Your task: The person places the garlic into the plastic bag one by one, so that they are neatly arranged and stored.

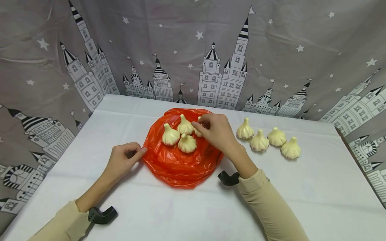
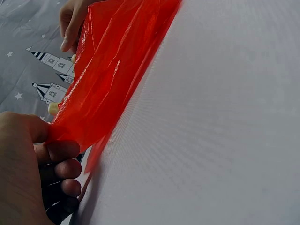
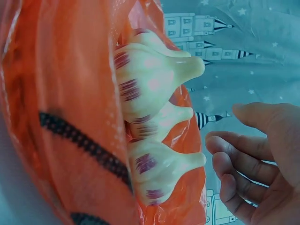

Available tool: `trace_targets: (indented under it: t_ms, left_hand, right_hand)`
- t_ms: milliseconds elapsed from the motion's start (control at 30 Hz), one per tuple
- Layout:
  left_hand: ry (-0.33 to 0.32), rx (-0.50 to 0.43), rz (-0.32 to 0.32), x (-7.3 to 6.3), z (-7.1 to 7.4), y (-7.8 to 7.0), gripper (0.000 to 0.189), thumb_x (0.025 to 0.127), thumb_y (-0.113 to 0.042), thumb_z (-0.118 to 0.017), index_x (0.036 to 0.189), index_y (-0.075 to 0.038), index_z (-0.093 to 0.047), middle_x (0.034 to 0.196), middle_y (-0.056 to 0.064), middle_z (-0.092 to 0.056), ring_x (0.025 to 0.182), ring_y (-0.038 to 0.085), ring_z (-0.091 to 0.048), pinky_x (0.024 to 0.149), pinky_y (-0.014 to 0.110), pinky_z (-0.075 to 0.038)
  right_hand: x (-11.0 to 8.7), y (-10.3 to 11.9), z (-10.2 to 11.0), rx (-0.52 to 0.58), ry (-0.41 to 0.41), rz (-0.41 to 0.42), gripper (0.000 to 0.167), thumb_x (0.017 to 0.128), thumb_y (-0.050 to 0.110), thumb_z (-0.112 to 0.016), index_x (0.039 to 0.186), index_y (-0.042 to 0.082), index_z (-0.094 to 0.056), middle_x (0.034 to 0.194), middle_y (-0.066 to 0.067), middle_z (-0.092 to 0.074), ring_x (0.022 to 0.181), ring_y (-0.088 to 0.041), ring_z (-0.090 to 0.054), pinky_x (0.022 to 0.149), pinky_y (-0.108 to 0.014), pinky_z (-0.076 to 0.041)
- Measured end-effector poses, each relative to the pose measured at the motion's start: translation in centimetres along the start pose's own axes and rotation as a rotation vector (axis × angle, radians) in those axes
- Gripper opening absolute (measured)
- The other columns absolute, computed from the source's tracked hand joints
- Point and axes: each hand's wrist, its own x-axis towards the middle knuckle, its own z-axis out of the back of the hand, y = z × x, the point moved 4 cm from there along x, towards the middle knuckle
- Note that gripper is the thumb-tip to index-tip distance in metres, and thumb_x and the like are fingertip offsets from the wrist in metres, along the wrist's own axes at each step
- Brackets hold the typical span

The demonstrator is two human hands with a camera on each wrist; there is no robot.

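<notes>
The red bag [image 1: 181, 174] is pinched at its edge by the left hand [image 1: 124, 158]; nothing is held by the loosely bent, parted-fingered right hand [image 1: 217, 131], just beside bagged garlic [image 1: 187, 144].

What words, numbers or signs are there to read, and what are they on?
None can be read.
On the red bag: black printed marks, too unclear to read.
On the garlic bulbs: purple streaks, no writing showing.
On the grey backdrop: castles and stars, no readable words.
</notes>
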Motion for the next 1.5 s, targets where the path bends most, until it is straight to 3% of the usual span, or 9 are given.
trace_targets:
  t_ms: [500, 800, 1067, 1333, 1500]
  left_hand:
    - [-0.005, 0.0, 0.01, -0.2, 0.1, -0.1, 0.031, 0.095, -0.001, -0.074, 0.071, -0.02, -0.067, 0.071, -0.001, -0.063, 0.066, 0.009, -0.054, 0.062, 0.021, -0.043]
    - [-0.01, 0.001, -0.008, -0.2, 0.2, 0.0, 0.031, 0.095, 0.001, -0.074, 0.072, -0.02, -0.067, 0.07, 0.0, -0.064, 0.067, 0.008, -0.054, 0.062, 0.021, -0.043]
    - [-0.01, -0.003, -0.012, -0.1, 0.2, 0.1, 0.031, 0.094, 0.001, -0.074, 0.073, -0.02, -0.068, 0.07, -0.001, -0.063, 0.066, 0.009, -0.054, 0.062, 0.021, -0.043]
    - [0.011, -0.006, 0.005, 0.1, -0.1, 0.0, 0.029, 0.096, 0.0, -0.073, 0.073, -0.019, -0.068, 0.071, 0.0, -0.064, 0.066, 0.009, -0.055, 0.063, 0.019, -0.045]
    - [0.005, 0.002, 0.001, 0.1, -0.1, 0.0, 0.03, 0.095, 0.0, -0.074, 0.073, -0.019, -0.068, 0.07, -0.001, -0.064, 0.066, 0.008, -0.055, 0.062, 0.02, -0.044]
  right_hand:
    - [-0.9, -0.7, 0.8, 0.0, 0.021, -0.019, 0.019, 0.1, 0.026, -0.073, 0.098, 0.008, -0.082, 0.08, -0.001, -0.074, 0.072, -0.014, -0.063, 0.071, -0.031, -0.052]
    - [-2.3, -2.6, 2.5, -0.011, 0.005, -0.041, 0.017, 0.098, 0.022, -0.074, 0.097, 0.007, -0.082, 0.083, -0.003, -0.076, 0.072, -0.017, -0.063, 0.07, -0.033, -0.052]
    - [-4.3, -5.4, 5.3, -0.043, -0.044, -0.061, 0.015, 0.098, 0.02, -0.074, 0.094, 0.008, -0.082, 0.079, -0.003, -0.075, 0.069, -0.016, -0.061, 0.064, -0.03, -0.049]
    - [-6.9, -8.3, 9.2, -0.089, -0.173, -0.067, 0.012, 0.096, 0.016, -0.078, 0.09, 0.007, -0.082, 0.074, -0.003, -0.075, 0.063, -0.015, -0.062, 0.061, -0.013, -0.043]
    - [-8.2, -10.0, 11.2, -0.15, -0.195, -0.08, 0.013, 0.096, 0.018, -0.078, 0.091, 0.007, -0.081, 0.074, -0.004, -0.075, 0.062, -0.013, -0.06, 0.06, -0.012, -0.041]
